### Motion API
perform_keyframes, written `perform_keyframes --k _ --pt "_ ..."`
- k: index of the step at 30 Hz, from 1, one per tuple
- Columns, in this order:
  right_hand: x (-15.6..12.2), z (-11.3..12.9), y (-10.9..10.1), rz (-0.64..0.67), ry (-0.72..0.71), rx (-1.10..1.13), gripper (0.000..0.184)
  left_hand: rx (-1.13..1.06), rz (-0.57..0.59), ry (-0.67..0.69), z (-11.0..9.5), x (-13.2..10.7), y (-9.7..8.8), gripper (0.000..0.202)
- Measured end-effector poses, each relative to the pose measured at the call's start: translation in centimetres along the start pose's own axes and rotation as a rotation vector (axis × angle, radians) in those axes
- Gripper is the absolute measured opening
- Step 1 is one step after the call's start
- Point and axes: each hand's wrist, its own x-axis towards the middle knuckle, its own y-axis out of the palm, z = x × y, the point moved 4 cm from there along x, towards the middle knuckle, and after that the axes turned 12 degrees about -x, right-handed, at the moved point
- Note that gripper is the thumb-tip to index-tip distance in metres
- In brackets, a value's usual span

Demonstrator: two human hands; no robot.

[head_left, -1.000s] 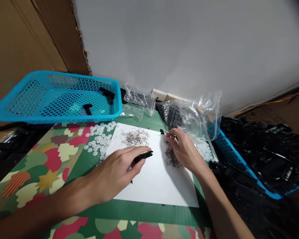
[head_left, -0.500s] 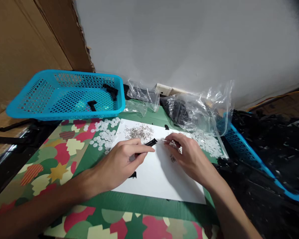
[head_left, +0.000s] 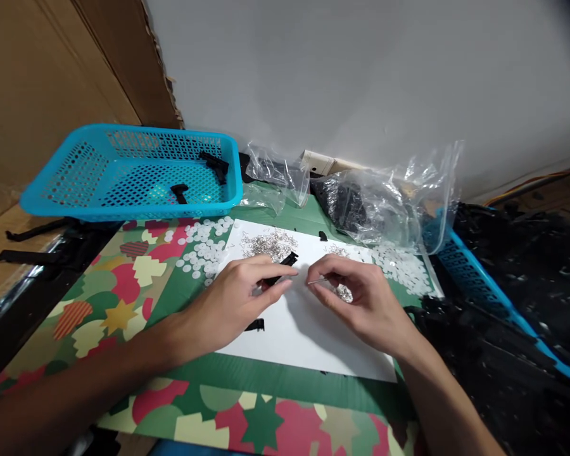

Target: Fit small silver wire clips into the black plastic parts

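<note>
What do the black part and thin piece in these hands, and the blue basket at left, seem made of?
Black part: probably low-sheen moulded plastic, from its even black and notched end; painted metal is possible.
Thin piece: likely metal, from its bright, silvery glint; too small to be sure.
Blue basket: most likely plastic, smooth and slightly glossy, from its even colour and perforated walls.
</note>
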Motion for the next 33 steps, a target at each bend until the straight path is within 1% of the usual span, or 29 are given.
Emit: perform_keyframes --k 4,7,12,14,16,19,22,24,27,30,33 --pt "-0.3 0.7 0.9 -0.005 -0.025 0.057 0.011 -0.040 0.031 0.008 -0.3 0.1 0.3 0.020" --pt "-0.2 1.0 1.2 -0.009 -0.028 0.063 0.013 -0.033 0.035 0.014 -0.3 0.0 0.3 0.018" --pt "-0.1 1.0 0.9 0.032 -0.020 0.062 0.012 -0.035 0.009 0.035 -0.5 -0.1 0.3 0.013" --pt "-0.2 0.6 0.5 0.074 -0.019 -0.001 0.015 -0.036 -0.014 0.046 -0.8 -0.1 0.2 0.013" --pt "-0.2 -0.1 0.0 0.094 -0.014 -0.108 0.019 -0.035 -0.036 0.039 -0.9 -0.1 0.1 0.015" --pt "-0.1 -1.3 -0.5 0.085 0.029 -0.282 0.023 -0.030 -0.057 0.027 -1.0 -0.1 -0.1 0.015" --pt "-0.1 -1.8 -0.6 0.084 0.061 -0.348 0.025 -0.024 -0.066 0.035 -1.0 -0.1 -0.2 0.015" --pt "-0.1 -1.5 -0.4 0.060 0.056 -0.289 0.023 -0.029 -0.067 0.034 -1.0 -0.1 -0.2 0.015" --pt "-0.1 -0.4 0.1 -0.012 0.057 -0.090 0.019 -0.054 -0.071 0.028 -1.0 -0.2 -0.1 0.015" --pt "0.1 0.5 1.0 -0.092 0.069 0.063 0.016 -0.106 -0.102 0.036 -1.1 -0.2 -0.2 0.015" --pt "0.4 0.9 2.0 -0.191 0.088 0.192 0.016 -0.173 -0.134 0.032 -1.1 -0.3 -0.3 0.016"
